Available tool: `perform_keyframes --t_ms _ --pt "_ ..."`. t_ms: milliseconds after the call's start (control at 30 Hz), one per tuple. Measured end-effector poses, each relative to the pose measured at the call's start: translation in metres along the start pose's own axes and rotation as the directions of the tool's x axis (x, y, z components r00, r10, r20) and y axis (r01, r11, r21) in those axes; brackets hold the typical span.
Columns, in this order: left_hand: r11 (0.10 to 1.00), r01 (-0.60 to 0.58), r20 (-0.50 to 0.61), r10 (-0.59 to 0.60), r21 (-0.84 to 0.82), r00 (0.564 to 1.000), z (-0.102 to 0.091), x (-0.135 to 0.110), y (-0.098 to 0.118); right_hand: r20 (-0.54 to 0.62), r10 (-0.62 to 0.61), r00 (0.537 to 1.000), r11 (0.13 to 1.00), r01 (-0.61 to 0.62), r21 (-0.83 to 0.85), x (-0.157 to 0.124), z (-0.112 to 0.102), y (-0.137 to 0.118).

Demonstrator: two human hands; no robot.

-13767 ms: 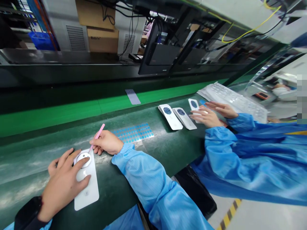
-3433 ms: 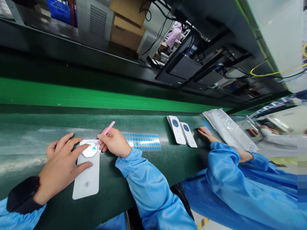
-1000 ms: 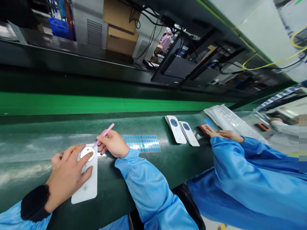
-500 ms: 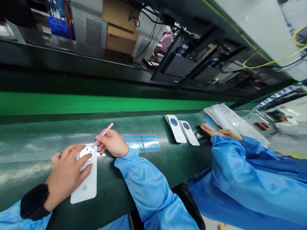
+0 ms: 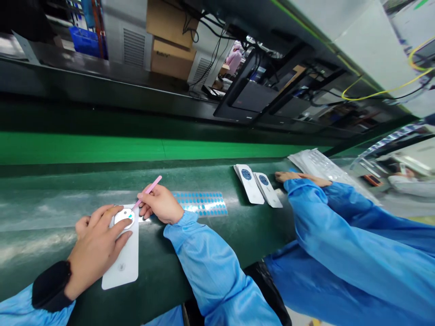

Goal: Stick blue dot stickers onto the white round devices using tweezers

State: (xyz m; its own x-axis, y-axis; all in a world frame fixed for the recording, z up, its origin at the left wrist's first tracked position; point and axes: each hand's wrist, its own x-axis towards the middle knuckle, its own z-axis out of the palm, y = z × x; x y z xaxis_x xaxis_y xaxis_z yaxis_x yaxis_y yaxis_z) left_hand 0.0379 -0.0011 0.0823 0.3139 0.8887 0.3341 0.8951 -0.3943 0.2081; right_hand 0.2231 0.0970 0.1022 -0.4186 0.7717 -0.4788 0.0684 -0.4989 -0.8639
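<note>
Left hand (image 5: 98, 240) palm down, partly spread, right hand (image 5: 160, 203) in a pinch

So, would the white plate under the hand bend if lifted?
The flat white rectangular plate would probably stay stiff: its edges look straight. It looks thin, so likely light. Pushed, it might slide on the smooth green tabletop.

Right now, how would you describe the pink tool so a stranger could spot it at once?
On the green workbench, find the white panel under the left hand. Near the panel's upper right corner, the right hand pinches the slender pink tool. Its stick-like shape and pink colour set it apart from the panel and the blue-dotted sheet.
</note>
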Motion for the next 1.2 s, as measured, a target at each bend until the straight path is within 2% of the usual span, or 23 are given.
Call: perform_keyframes --t_ms 367,567,867,1100,1200 --pt "1.000 -0.015 -0.012 0.015 0.024 1.000 0.0011 -0.0002 0.0007 -0.020 0.027 0.999 0.999 -0.026 0.033 -0.0020 0.0025 -0.0043" --pt "0.991 -0.086 -0.055 0.092 0.107 0.994 0.0029 -0.0012 0.0003 -0.028 0.012 1.000 0.999 -0.010 0.042 -0.0020 0.0028 -0.0042" --pt "0.981 -0.112 -0.120 0.132 0.160 0.984 0.0068 -0.0021 -0.0004 -0.026 0.006 1.000 0.997 -0.004 0.076 0.0000 0.0032 -0.0038" --pt "0.960 -0.175 -0.155 0.211 0.219 0.965 0.0034 0.0008 0.0002 -0.024 0.019 1.000 0.998 -0.018 0.056 -0.0012 0.0049 -0.0066" --pt "0.964 -0.170 -0.159 0.205 0.206 0.966 0.0025 0.0031 -0.0012 -0.028 0.026 0.999 0.999 -0.025 0.047 -0.0023 0.0056 -0.0087"
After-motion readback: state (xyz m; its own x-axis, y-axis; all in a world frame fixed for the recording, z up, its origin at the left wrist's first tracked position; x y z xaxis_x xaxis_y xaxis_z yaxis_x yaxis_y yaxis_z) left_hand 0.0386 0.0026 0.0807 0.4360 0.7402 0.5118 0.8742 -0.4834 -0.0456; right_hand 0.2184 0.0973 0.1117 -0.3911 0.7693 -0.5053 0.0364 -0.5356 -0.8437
